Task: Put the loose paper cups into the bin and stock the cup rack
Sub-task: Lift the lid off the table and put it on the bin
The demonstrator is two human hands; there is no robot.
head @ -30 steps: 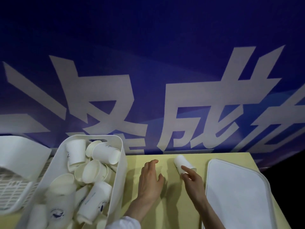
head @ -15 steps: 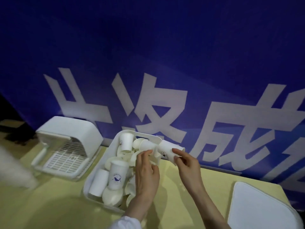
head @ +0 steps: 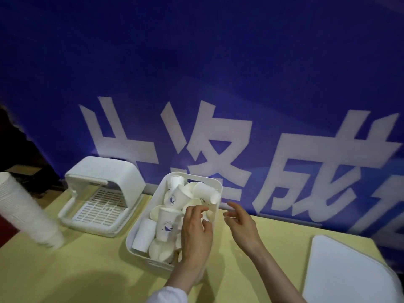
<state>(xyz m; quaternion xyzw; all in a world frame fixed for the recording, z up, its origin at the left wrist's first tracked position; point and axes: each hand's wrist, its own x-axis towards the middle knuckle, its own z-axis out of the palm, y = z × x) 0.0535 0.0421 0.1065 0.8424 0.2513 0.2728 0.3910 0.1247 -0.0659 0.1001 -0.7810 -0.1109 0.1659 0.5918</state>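
My left hand is over the near right corner of the bin, fingers curled down among the paper cups. Honestly can't tell if that grip has closed on a cup or is just resting on the pile, since the fingertips blur into the white. My right hand is just outside the bin's right wall, grip wide, fingers spread and holding nothing, hovering above the bench.

The cups are jumbled in the bin every which way. One with a blue logo stands upright just left of my left hand, another lies on its side up against the far right rim, and a few are tipped over at the near end.

Left of the bin sits the cup rack, a white hooded thing with a slotted tray, nothing in it that I can see. Further left, a tall stack of nested cups leans at the edge of view. Way off to my right there's a white tray lying flat. Blue banner with big white characters behind it all.
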